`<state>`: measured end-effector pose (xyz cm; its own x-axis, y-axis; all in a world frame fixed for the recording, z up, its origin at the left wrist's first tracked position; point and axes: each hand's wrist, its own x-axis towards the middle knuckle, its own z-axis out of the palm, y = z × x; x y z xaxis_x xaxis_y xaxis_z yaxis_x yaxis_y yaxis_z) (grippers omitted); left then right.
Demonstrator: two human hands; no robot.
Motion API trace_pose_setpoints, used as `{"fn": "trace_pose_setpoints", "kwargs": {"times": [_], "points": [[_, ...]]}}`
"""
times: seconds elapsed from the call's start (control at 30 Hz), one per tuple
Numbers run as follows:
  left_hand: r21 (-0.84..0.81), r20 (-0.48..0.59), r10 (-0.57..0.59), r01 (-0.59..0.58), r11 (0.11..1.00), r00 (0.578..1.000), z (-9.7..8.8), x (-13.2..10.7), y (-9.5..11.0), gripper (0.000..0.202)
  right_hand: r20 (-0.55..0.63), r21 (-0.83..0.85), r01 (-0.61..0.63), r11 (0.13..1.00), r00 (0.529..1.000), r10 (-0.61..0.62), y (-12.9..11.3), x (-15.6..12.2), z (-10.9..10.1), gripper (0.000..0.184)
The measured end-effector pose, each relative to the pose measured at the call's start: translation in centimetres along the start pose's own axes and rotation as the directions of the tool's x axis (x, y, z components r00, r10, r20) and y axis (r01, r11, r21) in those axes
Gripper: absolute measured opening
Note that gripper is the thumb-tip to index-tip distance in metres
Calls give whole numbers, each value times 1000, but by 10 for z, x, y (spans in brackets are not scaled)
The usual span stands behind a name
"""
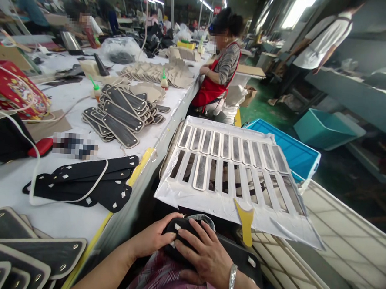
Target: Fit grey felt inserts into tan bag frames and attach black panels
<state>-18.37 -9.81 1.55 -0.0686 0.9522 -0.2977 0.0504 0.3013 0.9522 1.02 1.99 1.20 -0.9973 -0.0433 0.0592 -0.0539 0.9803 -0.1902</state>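
A black panel (238,253) with small white tabs on it lies across my lap. My left hand (156,238) grips its left end, thumb on top and fingers curled over the far edge. My right hand (202,249), wearing a silver bracelet, rests flat on the panel with fingers spread. The underside of the panel is hidden. Just ahead, a white-covered slotted frame (183,196) carries a row of dark panels with pale borders (206,143), plus a single one (200,172) in the lower row. A yellow scraper-like tool (245,222) lies on its near edge.
On the left table, several black panels (96,178) lie beside a white cord (34,178). Pale-edged panels are piled farther back (123,114) and nearby (39,253). Glue bottles (164,81) stand behind. A person in a red apron (217,76) sits ahead; blue bins (287,150) are right.
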Motion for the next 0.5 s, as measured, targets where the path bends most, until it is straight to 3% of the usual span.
{"fn": "trace_pose_setpoints", "kwargs": {"times": [0.1,0.23,0.3,0.4,0.5], "points": [[-80,32,40,-37,996,999,-1,2,-3,52,-29,-41,16,999,999,-17,1,0,2,62],[-240,36,-131,136,961,991,0,4,-3,45,-74,-95,30,995,997,-37,4,1,7,54],[-218,-12,-156,150,965,988,1,5,-2,41,-101,-108,28,994,994,-39,7,1,9,48],[-117,-55,-59,52,992,997,2,8,-3,41,-119,-80,55,995,991,-64,14,0,10,42],[-75,-79,-39,33,997,996,4,12,-4,40,-128,49,9,999,992,-3,19,-2,6,43]]}}
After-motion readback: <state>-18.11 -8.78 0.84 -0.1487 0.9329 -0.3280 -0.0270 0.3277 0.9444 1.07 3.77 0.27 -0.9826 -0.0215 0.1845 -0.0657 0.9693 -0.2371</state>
